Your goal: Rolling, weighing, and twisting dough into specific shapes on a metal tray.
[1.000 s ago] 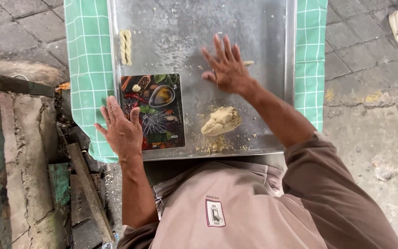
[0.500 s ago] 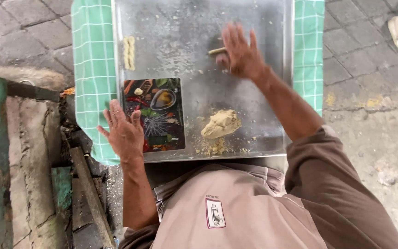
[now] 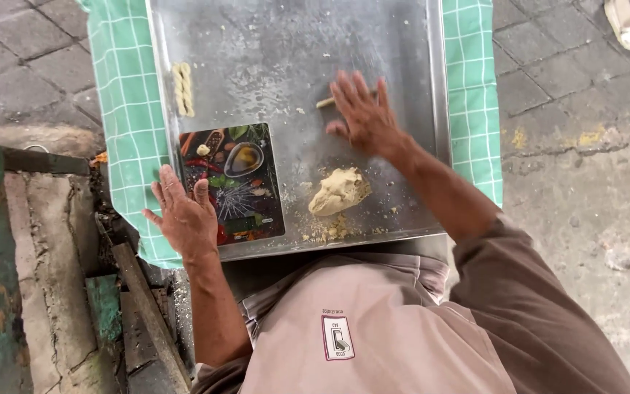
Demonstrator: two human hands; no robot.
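While the right hand (image 3: 362,117) lies flat on the metal tray (image 3: 286,44), its fingers are spread wide and pressed on a thin dough strip (image 3: 325,102), whose left end shows just beyond the fingertips. The left hand (image 3: 184,215) rests palm down at the tray's near left corner, fingers loosely apart and gripping nothing, the thumb touching the edge of a small scale (image 3: 231,182) with a picture of vegetables and spices on its top. A dough lump (image 3: 338,191) sits on the tray just right of the scale, near the right wrist, with crumbs (image 3: 329,230) scattered in front of it. A twisted dough piece (image 3: 183,89) lies well apart at the tray's far left edge. The tray rests on a green checked cloth (image 3: 122,109). Around it is grey paved ground (image 3: 570,95); a pale sandal (image 3: 625,22) lies at the upper right.
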